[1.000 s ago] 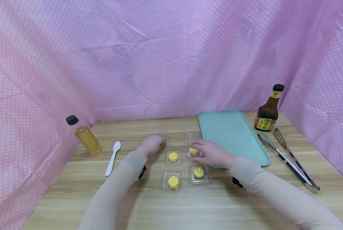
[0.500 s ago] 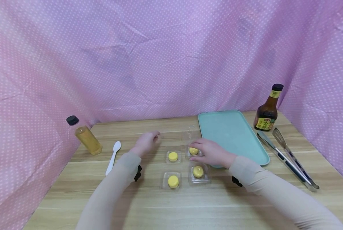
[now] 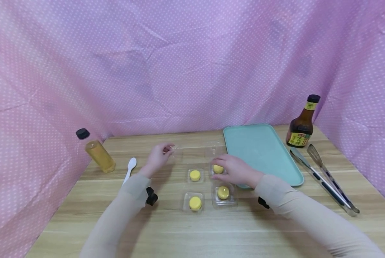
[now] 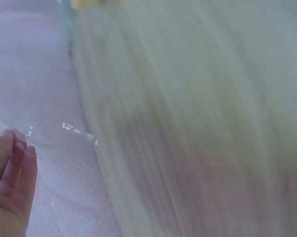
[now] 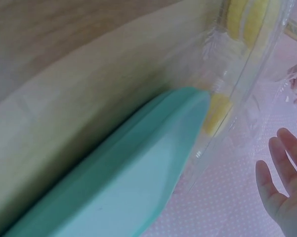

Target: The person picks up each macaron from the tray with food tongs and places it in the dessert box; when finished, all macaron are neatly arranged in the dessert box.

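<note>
My left hand [image 3: 160, 156] is raised over the table's back left. Its thumb and fingers pinch the edge of a thin clear plastic piece [image 4: 79, 133], perhaps a box or a lid; its full shape is hard to make out. My right hand [image 3: 235, 169] hovers by the far right clear plastic box, fingers spread and apart from it in the right wrist view. That box holds a yellow macaron [image 3: 217, 168], and its clear lid [image 3: 213, 148] stands open behind. Nearer are another macaron [image 3: 223, 192] in a clear box, and two yellow macarons [image 3: 195, 175] in boxes to the left.
A mint-green tray [image 3: 260, 150] lies right of the boxes. Behind its right side stands a brown sauce bottle [image 3: 300, 123], with metal tongs [image 3: 324, 181] in front. At left are a white spoon [image 3: 131, 165] and a bottle of amber liquid [image 3: 99, 154].
My left hand has moved left and slightly back, away from the boxes, with the clear plastic piece. The right hand has stayed almost in place.
</note>
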Demonstrator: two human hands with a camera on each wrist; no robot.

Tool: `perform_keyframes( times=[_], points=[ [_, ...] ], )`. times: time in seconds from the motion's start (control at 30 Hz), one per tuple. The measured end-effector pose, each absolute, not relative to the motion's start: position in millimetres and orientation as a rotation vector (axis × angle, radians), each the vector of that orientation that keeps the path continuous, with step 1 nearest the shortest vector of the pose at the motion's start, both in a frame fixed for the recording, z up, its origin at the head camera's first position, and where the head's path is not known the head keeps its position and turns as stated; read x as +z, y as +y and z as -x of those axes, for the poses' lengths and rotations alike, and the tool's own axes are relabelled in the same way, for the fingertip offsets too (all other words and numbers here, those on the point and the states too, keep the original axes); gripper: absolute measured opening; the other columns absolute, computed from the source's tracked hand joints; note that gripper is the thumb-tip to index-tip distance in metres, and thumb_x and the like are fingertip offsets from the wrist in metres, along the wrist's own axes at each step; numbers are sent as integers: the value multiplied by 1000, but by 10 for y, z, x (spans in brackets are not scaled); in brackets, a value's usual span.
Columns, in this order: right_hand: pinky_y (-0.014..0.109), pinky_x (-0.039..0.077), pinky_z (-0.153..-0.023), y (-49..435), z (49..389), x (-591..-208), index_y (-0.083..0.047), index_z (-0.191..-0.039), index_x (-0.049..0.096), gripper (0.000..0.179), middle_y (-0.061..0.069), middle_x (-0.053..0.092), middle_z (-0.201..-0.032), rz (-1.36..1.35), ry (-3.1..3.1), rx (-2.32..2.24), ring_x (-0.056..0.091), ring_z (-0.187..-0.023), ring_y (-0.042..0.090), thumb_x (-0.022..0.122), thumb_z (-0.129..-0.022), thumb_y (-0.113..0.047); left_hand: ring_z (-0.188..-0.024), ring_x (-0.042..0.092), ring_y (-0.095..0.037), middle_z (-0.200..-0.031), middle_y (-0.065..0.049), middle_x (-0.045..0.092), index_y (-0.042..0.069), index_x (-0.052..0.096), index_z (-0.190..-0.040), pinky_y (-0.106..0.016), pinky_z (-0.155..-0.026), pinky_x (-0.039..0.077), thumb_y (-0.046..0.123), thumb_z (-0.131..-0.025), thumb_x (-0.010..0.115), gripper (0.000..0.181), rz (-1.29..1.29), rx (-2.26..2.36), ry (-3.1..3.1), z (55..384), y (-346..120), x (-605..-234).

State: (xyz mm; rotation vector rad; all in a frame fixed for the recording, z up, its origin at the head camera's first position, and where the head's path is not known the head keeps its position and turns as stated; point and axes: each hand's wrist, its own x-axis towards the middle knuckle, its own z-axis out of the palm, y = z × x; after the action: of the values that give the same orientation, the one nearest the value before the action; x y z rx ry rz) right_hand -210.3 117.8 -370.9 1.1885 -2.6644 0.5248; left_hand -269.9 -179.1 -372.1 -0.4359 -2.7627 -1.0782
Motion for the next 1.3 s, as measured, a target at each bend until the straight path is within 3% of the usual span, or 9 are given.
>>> perform_keyframes(
  times=[0.13, 0.23, 0.37, 0.47, 0.57, 0.97, 1.3],
  points=[
    [43, 48, -98, 1154, 2097, -3689, -5, -124, 60, 53, 12, 62, -121, -1162, -2658, 539, 57, -113, 29, 68, -85, -39, -85, 64, -31, -91, -19, 65, -7, 62, -114, -30, -73, 58, -2, -90, 59, 25, 368, -1335, -2671, 2652, -1771, -3679],
    [44, 46, -100, 1124, 2095, -3671, -4, -127, 58, 56, 13, 60, -124, -1117, -2654, 544, 55, -116, 30, 69, -84, -37, -79, 65, -24, -91, -20, 65, -9, 60, -115, -26, -71, 58, -4, -89, 59, 27, 291, -1565, -2577, 2602, -1742, -3635],
    [46, 44, -103, 1074, 2105, -3652, -4, -130, 54, 60, 15, 56, -131, -1052, -2642, 559, 52, -121, 32, 72, -82, -36, -72, 62, -5, -86, -8, 65, -7, 59, -118, -25, -74, 58, -4, -88, 59, 30, 175, -1826, -2473, 2527, -1687, -3579],
    [46, 43, -104, 1038, 2112, -3642, -5, -132, 52, 64, 15, 53, -134, -1014, -2622, 569, 50, -123, 32, 73, -80, -37, -72, 62, -1, -82, 3, 63, -7, 57, -121, -28, -78, 58, -5, -89, 58, 32, 136, -1977, -2406, 2480, -1643, -3558],
    [47, 43, -104, 1007, 2114, -3636, -6, -134, 50, 68, 15, 51, -136, -989, -2591, 569, 49, -124, 32, 74, -79, -39, -74, 62, -1, -79, 8, 63, -7, 55, -123, -29, -81, 58, -5, -90, 57, 34, 118, -2091, -2350, 2433, -1592, -3543],
    [52, 41, -104, 925, 2100, -3594, -9, -143, 39, 82, 15, 45, -142, -984, -2545, 633, 45, -128, 35, 77, -76, -39, -76, 59, -3, -79, 8, 62, -9, 49, -128, -17, -73, 55, -9, -92, 50, 36, 137, -2438, -2172, 2234, -1363, -3449],
    [49, 40, -106, 933, 2112, -3625, -5, -140, 40, 81, 15, 48, -140, -955, -2515, 700, 45, -128, 32, 78, -75, -37, -73, 58, -3, -78, 8, 60, 6, 56, -114, -13, -70, 53, -7, -94, 46, 26, 89, -2647, -2075, 2129, -1267, -3384]
  ],
)
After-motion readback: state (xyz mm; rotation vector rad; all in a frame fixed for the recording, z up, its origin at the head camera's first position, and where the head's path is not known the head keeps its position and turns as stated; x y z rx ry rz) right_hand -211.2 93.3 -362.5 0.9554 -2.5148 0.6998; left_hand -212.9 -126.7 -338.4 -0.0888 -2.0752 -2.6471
